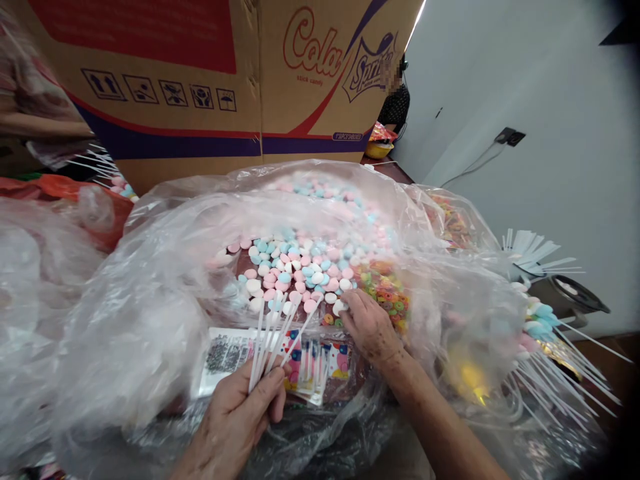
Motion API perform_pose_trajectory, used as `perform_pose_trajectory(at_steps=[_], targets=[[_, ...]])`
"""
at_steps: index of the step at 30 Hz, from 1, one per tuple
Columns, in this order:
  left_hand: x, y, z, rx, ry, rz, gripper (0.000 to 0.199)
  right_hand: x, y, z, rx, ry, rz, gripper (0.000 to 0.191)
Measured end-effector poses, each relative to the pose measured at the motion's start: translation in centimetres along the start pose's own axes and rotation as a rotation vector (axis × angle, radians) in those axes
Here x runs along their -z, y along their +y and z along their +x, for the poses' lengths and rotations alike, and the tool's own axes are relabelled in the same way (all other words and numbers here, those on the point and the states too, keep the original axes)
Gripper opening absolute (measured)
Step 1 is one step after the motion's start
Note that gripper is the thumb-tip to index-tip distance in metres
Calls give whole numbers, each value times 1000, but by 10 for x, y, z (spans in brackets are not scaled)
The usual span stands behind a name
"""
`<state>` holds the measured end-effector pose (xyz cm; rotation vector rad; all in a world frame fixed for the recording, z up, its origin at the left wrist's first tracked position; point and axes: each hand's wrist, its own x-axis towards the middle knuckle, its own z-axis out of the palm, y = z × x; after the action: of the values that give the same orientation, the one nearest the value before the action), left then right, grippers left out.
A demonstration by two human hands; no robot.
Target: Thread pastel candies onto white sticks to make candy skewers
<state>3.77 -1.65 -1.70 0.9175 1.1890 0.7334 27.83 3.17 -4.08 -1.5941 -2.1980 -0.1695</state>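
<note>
My left hand point(245, 407) is closed round several thin white lollipop sticks point(273, 340) that fan upward, their tops near the candies. My right hand point(373, 327) reaches in from the right, its thumb and fingers pinched at a white candy point(338, 307). Pink, blue and white button-shaped candies point(295, 267) lie loose in front of both hands. Beside my right hand is a heap of small coloured ring candies point(385, 287). Printed packets point(230, 353) lie below the sticks, partly hidden by my left hand.
See-through plastic sheeting point(125, 333) surrounds the candies. A large cardboard box point(260, 80) stands behind them. On the right are bundled white sticks with candies point(543, 320) and a dark pitcher-like container point(565, 293). Another person's arm point(45, 127) shows at the far left, near a red bag point(70, 193).
</note>
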Motion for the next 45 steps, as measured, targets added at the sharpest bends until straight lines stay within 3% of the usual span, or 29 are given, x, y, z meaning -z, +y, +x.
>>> perform_pose_trajectory(at_steps=[6, 14, 31, 39, 45], targets=[[2, -1, -1, -7, -29, 28, 51, 5, 3, 0, 38, 38, 134, 27], [2, -2, 0, -15, -21, 44, 52, 3, 0, 3, 96, -105, -15, 20], [-1, 3, -3, -21, -36, 82, 47, 19, 0, 9, 188, -290, 7, 12], [1, 5, -4, -39, -56, 112, 44, 9, 20, -5, 219, -168, -82, 19], [-2, -1, -1, -26, -77, 106, 45, 12, 28, -11, 215, -220, -37, 24]])
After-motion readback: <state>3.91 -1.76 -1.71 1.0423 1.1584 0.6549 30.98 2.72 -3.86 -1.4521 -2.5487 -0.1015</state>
